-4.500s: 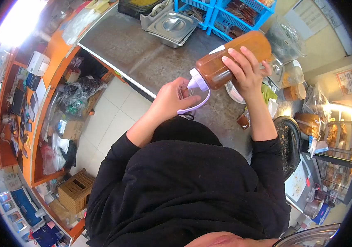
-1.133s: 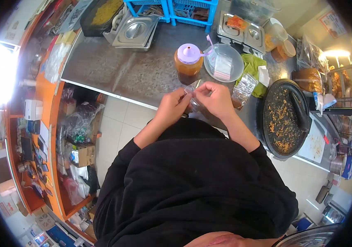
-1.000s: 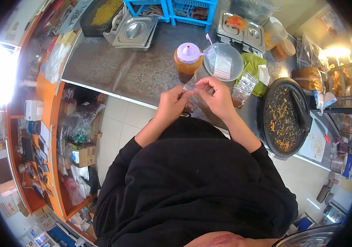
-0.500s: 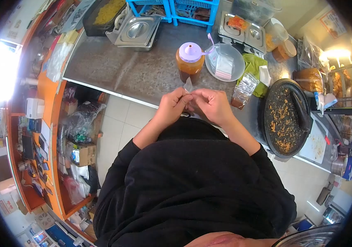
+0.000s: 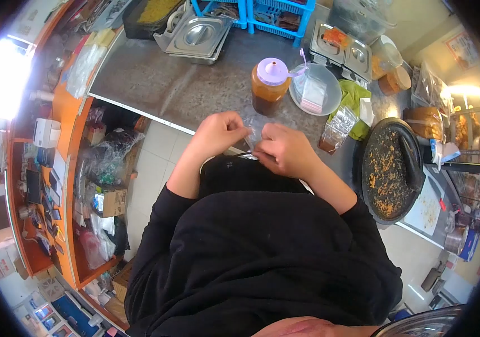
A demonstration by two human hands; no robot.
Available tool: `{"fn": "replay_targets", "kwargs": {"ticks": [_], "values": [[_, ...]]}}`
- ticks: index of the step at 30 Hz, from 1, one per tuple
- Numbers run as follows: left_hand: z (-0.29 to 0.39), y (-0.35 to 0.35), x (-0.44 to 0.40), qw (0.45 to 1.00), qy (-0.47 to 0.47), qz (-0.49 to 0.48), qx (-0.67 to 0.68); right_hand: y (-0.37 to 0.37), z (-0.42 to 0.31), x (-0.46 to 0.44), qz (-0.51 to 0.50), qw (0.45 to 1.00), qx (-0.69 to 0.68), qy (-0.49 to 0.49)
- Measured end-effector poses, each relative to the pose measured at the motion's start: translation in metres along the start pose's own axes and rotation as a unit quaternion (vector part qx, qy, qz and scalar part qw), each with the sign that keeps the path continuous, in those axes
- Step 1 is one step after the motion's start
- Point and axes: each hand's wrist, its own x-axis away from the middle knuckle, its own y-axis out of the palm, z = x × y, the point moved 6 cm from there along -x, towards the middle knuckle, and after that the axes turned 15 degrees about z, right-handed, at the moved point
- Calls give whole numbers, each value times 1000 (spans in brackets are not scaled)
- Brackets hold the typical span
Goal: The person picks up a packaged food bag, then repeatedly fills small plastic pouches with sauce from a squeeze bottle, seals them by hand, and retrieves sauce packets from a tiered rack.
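A small clear plastic bag [image 5: 254, 130] stretches between my two hands at the counter's front edge. My left hand [image 5: 219, 135] pinches one side of it between thumb and fingertips. On the other side, the curled fingers of my right hand [image 5: 288, 150] grip the bag's lower part. Just beyond the hands stands a squeeze bottle [image 5: 267, 96] of brown sauce with a lilac cap. Right of the bottle, a translucent bowl [image 5: 334, 98] holds a stack of small clear bags [image 5: 313, 94]. A silver-and-clear packet [image 5: 339, 128] with something brown inside lies nearer my right hand.
A dark stone mortar [image 5: 386, 185] with orange crumbs and a pestle [image 5: 411, 163] stands at right. Behind the packet lies a green cloth [image 5: 353, 92]. Lidded steel pans [image 5: 199, 36] and blue baskets [image 5: 276, 28] line the back. Orange shelves [image 5: 71, 196] are at left.
My hands have moved apart, the left going left and the right slightly down, so more of the clear bag shows between them. The view has shifted slightly.
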Motion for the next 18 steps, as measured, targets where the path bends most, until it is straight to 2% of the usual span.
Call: {"fn": "replay_targets", "kwargs": {"ticks": [1,2,5,7,8,10,11,13,16,18], "values": [[-2,4,0,996,42,14,80,-3,-2,-3,17,1000,-10,-19],[-4,6,2,983,83,27,160,1,1,-1,-1,1000,-27,3],[13,26,19,968,75,-204,129,8,7,-1,-44,994,-78,65],[6,35,18,965,38,-227,123,11,7,-6,-60,986,-116,102],[2,38,18,963,18,-239,121,6,12,-8,-13,989,-122,86],[-2,33,15,962,-6,-198,190,3,34,-3,79,986,-135,58],[-4,30,14,958,-18,-177,225,-1,53,-1,179,972,-98,116],[-8,24,13,953,-35,-123,276,-10,87,10,371,901,-19,226],[-13,17,12,937,-42,-89,336,16,118,-4,263,919,137,262],[-12,14,14,939,-36,-70,336,37,135,-5,227,921,126,290]]}}
